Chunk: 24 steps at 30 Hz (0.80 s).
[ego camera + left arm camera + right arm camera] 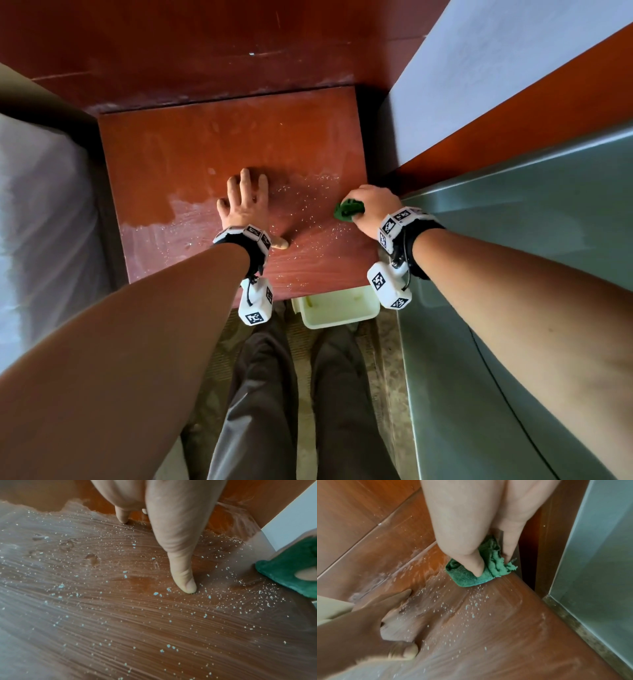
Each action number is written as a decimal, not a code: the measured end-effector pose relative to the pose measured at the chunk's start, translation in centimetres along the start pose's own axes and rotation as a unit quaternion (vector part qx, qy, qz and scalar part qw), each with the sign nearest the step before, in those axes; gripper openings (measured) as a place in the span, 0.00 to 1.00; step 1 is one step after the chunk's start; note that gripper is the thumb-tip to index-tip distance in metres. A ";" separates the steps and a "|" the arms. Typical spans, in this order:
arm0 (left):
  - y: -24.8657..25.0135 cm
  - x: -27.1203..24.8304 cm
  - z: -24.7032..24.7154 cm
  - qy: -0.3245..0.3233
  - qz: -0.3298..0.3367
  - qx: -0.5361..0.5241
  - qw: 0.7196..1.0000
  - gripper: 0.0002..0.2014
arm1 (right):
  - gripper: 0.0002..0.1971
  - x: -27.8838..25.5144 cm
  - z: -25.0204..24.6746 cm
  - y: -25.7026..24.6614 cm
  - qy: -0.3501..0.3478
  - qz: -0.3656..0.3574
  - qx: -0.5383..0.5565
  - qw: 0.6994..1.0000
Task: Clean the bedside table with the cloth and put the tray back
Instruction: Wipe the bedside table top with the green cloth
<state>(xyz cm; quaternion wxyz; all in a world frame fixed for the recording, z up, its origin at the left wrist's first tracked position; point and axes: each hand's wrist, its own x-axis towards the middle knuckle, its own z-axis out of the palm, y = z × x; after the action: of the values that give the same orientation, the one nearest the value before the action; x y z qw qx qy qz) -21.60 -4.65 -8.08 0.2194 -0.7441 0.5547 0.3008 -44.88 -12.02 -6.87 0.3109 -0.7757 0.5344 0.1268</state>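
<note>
The reddish-brown bedside table (191, 154) carries a whitish dust film and scattered white crumbs (156, 593) over its near half. My left hand (245, 200) lies flat on the table's middle with fingers spread and the thumb (181, 574) pressed down. My right hand (368, 209) grips a bunched green cloth (346, 212) at the table's right edge. In the right wrist view the cloth (471, 577) is pinched between thumb and fingers and pressed on the wood. A pale cream tray (337, 308) sits on the floor under the table's front edge, partly hidden.
A bed with a white sheet (34, 222) flanks the table on the left. On the right stands a grey-green panel (513, 240), with a white wall (479, 85) beyond it. A wooden panel (205, 44) rises behind. My legs (274, 394) stand before the table.
</note>
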 end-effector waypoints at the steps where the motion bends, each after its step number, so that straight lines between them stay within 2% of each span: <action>1: 0.0 0.0 0.0 0.000 0.000 0.000 1.000 0.74 | 0.17 -0.4 0.2 -0.1 -0.018 0.002 0.003 1.000; 7: -0.2 0.0 0.2 0.002 0.000 0.003 1.000 0.75 | 0.17 -0.6 -0.5 -0.5 -0.130 0.023 0.022 0.991; 9: -0.2 0.0 0.2 0.001 0.000 0.000 1.000 0.74 | 0.14 0.1 -1.6 -0.7 -0.080 0.046 0.064 0.994; 11: -0.2 0.0 0.2 0.002 0.001 0.000 1.000 0.74 | 0.13 1.3 -2.6 -0.8 0.030 0.066 0.096 0.993; 13: -0.3 0.0 0.3 0.002 0.002 -0.002 1.000 0.74 | 0.15 3.0 -3.2 -1.0 0.118 0.080 0.124 0.982; 15: -0.3 0.0 0.3 0.004 0.004 -0.005 1.000 0.74 | 0.18 4.5 -3.7 -1.2 0.163 0.099 0.132 0.973; 17: -0.3 0.0 0.4 0.004 0.005 -0.009 1.000 0.74 | 0.20 5.5 -3.7 -1.2 0.168 0.114 0.120 0.972; 19: -0.4 0.0 0.6 0.002 0.006 -0.009 1.000 0.74 | 0.20 5.9 -3.2 -1.4 0.142 0.117 0.100 0.978; 24: -0.3 0.1 0.6 0.006 0.004 -0.011 1.000 0.74 | 0.19 5.1 -1.7 -1.9 0.134 0.084 0.082 0.984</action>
<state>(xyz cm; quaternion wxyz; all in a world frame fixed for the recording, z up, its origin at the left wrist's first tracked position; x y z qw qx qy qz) -21.41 -4.17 -8.59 0.2065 -0.7464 0.5554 0.3030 -41.35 -16.43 -7.62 0.2873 -0.7099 0.6431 0.0035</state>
